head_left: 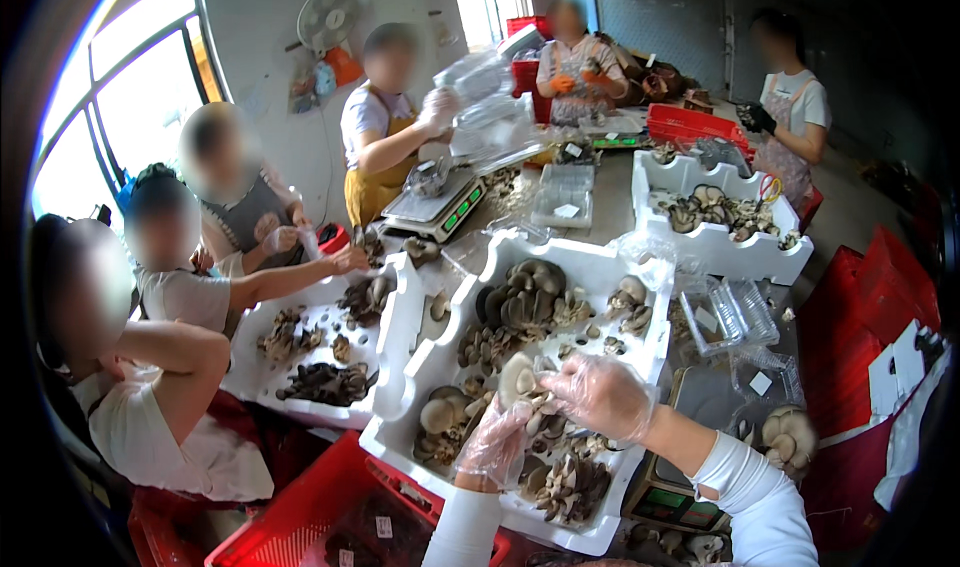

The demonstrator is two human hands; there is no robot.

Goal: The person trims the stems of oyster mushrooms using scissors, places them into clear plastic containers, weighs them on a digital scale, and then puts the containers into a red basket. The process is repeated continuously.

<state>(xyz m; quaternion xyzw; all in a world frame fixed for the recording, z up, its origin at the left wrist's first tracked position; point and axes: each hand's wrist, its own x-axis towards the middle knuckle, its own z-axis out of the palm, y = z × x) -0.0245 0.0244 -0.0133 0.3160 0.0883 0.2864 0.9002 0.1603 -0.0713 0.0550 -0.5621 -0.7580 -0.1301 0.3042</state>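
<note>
Both my hands wear clear plastic gloves over a white foam box (395, 447) of grey-brown oyster mushrooms. My left hand (495, 439) holds a pale oyster mushroom (517, 379) upright between its fingers. Closed on the base of that same mushroom, my right hand (603, 397) hides part of it; its fingertips are partly covered. A large dark cluster of oyster mushrooms (525, 297) lies at the far end of the box, and a smaller cluster (570, 487) sits near its front wall, below my hands.
A scale (690, 502) stands right of the box, with clear plastic trays (728, 312) beyond it. Another foam box (408, 312) adjoins on the left; a third (730, 252) is at the far right. A red crate (290, 512) is at lower left. Several co-workers surround the table.
</note>
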